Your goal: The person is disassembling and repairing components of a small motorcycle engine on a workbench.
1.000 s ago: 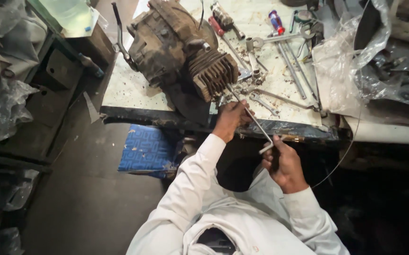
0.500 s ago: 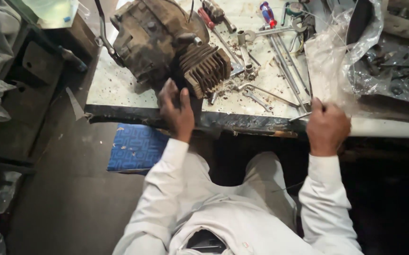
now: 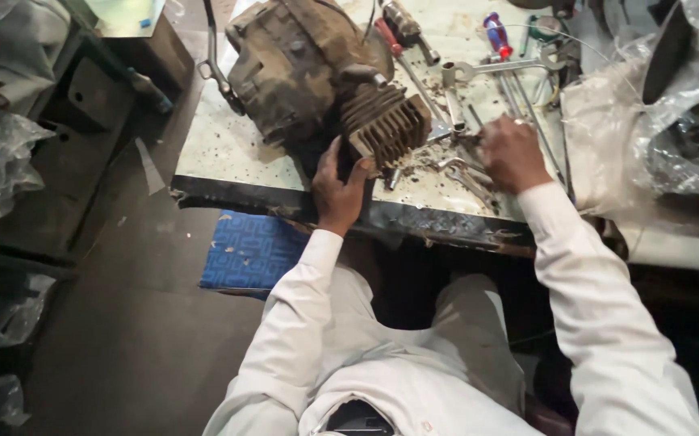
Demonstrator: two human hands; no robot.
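Left hand [image 3: 340, 187] wraps the finned cylinder [image 3: 388, 129] of a grimy engine [image 3: 309, 69] at the table [image 3: 228, 149] edge; likely heavy, rigid, oily. Right hand [image 3: 513, 153] curls over wrenches [image 3: 466, 171] beside it, grip unclear.

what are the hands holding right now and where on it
The left hand grips the engine at the near end of its finned cylinder. The right hand rests among the wrenches; whether it grips one cannot be told.

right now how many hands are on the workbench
2: the left hand grips the engine's finned cylinder at the bench's front edge; the right hand rests among the wrenches further right.
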